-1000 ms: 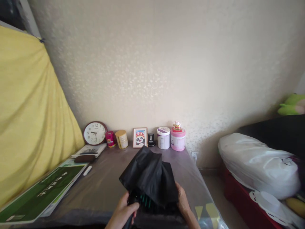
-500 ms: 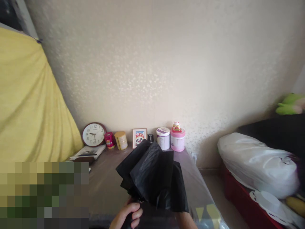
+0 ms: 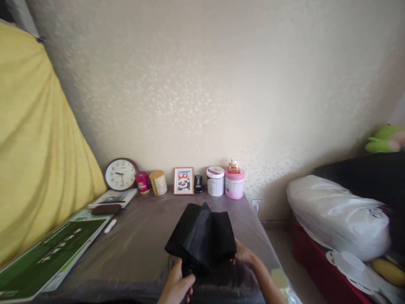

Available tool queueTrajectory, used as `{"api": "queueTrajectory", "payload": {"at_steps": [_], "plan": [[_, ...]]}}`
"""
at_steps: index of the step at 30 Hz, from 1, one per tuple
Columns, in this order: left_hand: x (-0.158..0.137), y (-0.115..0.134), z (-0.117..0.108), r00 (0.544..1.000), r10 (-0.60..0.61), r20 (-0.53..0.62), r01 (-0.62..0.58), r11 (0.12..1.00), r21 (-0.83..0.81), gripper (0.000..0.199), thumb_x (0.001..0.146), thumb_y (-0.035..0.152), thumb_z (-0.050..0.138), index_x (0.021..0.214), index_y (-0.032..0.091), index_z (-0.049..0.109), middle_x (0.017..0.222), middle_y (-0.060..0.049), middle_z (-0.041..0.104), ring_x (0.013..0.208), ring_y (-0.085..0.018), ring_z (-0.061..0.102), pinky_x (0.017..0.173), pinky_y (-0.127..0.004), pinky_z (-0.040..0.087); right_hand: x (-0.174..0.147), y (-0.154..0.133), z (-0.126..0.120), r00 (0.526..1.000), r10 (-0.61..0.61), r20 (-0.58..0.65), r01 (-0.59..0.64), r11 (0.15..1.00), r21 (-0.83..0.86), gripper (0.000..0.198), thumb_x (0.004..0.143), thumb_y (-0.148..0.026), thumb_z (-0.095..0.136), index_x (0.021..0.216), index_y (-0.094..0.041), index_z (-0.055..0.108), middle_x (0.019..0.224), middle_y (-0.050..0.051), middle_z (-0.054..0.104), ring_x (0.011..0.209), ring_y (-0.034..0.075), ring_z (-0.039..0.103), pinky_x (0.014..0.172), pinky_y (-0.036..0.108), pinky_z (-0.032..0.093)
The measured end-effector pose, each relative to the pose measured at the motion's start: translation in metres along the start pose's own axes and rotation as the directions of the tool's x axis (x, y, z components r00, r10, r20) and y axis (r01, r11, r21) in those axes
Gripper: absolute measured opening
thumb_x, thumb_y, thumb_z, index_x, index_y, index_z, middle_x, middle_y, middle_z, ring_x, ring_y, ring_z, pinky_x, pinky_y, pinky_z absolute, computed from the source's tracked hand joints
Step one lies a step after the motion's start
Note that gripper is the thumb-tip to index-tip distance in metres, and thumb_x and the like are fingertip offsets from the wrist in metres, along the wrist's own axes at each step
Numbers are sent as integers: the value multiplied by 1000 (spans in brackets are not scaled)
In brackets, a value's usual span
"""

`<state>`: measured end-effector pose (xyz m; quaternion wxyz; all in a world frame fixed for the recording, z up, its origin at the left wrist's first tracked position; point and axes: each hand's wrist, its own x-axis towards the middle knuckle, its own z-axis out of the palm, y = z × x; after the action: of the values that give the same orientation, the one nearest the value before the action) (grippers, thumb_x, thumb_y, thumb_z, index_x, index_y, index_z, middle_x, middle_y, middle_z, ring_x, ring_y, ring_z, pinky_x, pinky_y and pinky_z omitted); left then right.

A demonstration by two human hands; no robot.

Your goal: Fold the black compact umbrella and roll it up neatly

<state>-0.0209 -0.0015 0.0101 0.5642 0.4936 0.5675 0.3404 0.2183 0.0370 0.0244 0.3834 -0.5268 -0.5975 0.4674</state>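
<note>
A black folding umbrella (image 3: pixel 201 238) is held over the near part of the table, its loose canopy folds fanned toward the wall. My left hand (image 3: pixel 179 283) is wrapped round the dark handle below the canopy. At the canopy's right side, my right hand (image 3: pixel 243 253) has its fingers closed on the edge of the cloth; part of them is hidden behind it.
Along the wall stand a clock (image 3: pixel 122 174), a magenta can (image 3: pixel 142 182), a yellow-lidded can (image 3: pixel 158 183), a panda picture (image 3: pixel 183 181) and two tubs. Green books (image 3: pixel 53 257) and a brown case (image 3: pixel 106 210) lie left. A white bag (image 3: pixel 338 215) is at right.
The canopy has come lower and its folds are gathered closer together. My right hand, earlier hidden behind the cloth, now shows at its right edge. My left hand keeps the handle.
</note>
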Motion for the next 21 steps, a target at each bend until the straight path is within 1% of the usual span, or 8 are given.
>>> {"api": "queueTrajectory", "payload": {"at_steps": [3, 5, 7, 9, 12, 14, 17, 21], "plan": [[1, -4, 7, 996, 65, -64, -53, 985, 161, 56, 64, 22, 58, 117, 18, 40, 63, 4, 59, 48, -13, 55, 42, -20, 37, -11, 1, -12, 994, 69, 89, -68, 997, -20, 7, 55, -20, 48, 53, -20, 54, 38, -6, 48, 36, 8, 44, 37, 19, 34], [0, -3, 10, 977, 197, -82, -150, 908, 392, 56, 66, 13, 53, 120, 18, 39, 93, -6, 64, 72, -17, 63, 60, -24, 44, -17, 4, -22, 995, 74, 70, -69, 995, -66, 10, 58, -19, 48, 53, -19, 56, 39, -5, 49, 36, 8, 44, 37, 18, 33], [-1, -2, 13, 957, 284, -57, -187, 755, 628, 61, 66, 4, 47, 124, 16, 38, 122, -14, 52, 93, -20, 60, 75, -26, 44, -24, 10, -31, 995, 96, 12, -93, 986, -139, 11, 61, -21, 50, 56, -19, 60, 39, -6, 50, 35, 8, 44, 36, 18, 31], [-4, 0, 17, 962, 273, -30, -150, 611, 777, 65, 66, -1, 41, 129, 13, 34, 132, -18, 41, 94, -22, 60, 77, -28, 43, -30, 18, -41, 992, 107, -63, -119, 966, -231, 14, 65, -24, 51, 58, -19, 61, 38, -6, 50, 34, 8, 43, 37, 18, 31], [-7, 2, 18, 970, 243, 10, -145, 544, 827, 64, 67, -2, 39, 130, 9, 34, 132, -21, 39, 94, -24, 60, 78, -30, 44, -38, 27, -54, 988, 70, -141, -120, 915, -385, 17, 68, -27, 52, 57, -20, 63, 41, -3, 54, 39, 11, 49, 43, 22, 37], [-7, 3, 15, 964, 265, 25, -182, 588, 788, 63, 69, 2, 43, 130, 9, 34, 134, -20, 38, 101, -25, 58, 83, -32, 44, -41, 28, -60, 972, -26, -235, -94, 870, -484, 17, 69, -29, 53, 59, -21, 64, 51, 0, 62, 51, 16, 57, 52, 26, 42], [-6, -2, 8, 965, 260, 33, -226, 762, 607, 69, 69, 12, 51, 135, 15, 27, 138, -17, 35, 100, -22, 58, 82, -29, 46, -38, 14, -60, 899, -211, -384, -40, 834, -551, 19, 73, -34, 51, 74, -22, 67, 76, 5, 68, 71, 21, 62, 67, 31, 47], [-4, -17, 8, 995, 82, 57, -93, 973, 213, 80, 72, 24, 50, 140, 28, 7, 145, -16, 24, 61, -11, 62, 42, -21, 44, -25, -23, -38, 856, -341, -389, 77, 828, -556, 29, 82, -33, 43, 102, -23, 61, 89, 6, 65, 77, 19, 62, 71, 30, 49]]}}
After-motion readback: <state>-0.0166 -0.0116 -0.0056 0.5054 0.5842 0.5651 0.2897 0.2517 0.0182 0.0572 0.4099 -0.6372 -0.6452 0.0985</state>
